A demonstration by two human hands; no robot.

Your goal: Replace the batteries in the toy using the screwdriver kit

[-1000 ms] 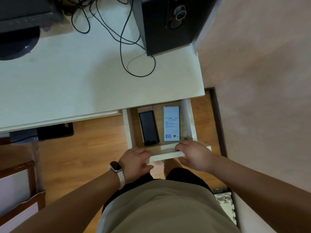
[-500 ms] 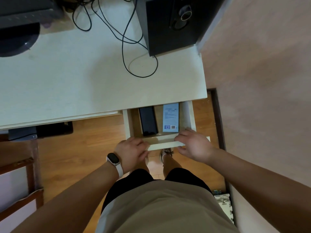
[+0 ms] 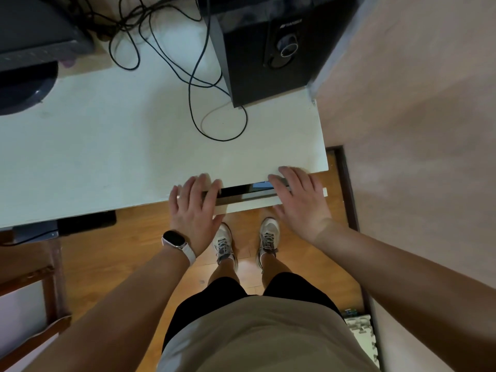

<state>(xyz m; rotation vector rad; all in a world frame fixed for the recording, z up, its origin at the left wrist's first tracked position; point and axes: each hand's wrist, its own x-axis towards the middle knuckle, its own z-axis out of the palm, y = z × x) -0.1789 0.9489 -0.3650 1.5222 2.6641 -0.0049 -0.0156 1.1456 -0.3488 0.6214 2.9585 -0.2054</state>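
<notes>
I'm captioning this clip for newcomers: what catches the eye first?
The left hand and right hand lie flat on the front of a nearly closed drawer under the white desk. A black speaker stands at the desk's far right corner, loose cables beside it.

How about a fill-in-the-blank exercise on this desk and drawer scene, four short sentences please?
1. The drawer under the desk is almost ____, leaving only a narrow gap.
2. The left hand and the right hand lie flat on the drawer front; only the ____ wrist wears a smartwatch.
3. The black speaker stands at the desk's far ____ corner.
4. The shoes stand on a ____ floor.

Missing words: closed; left; right; wooden.
</notes>
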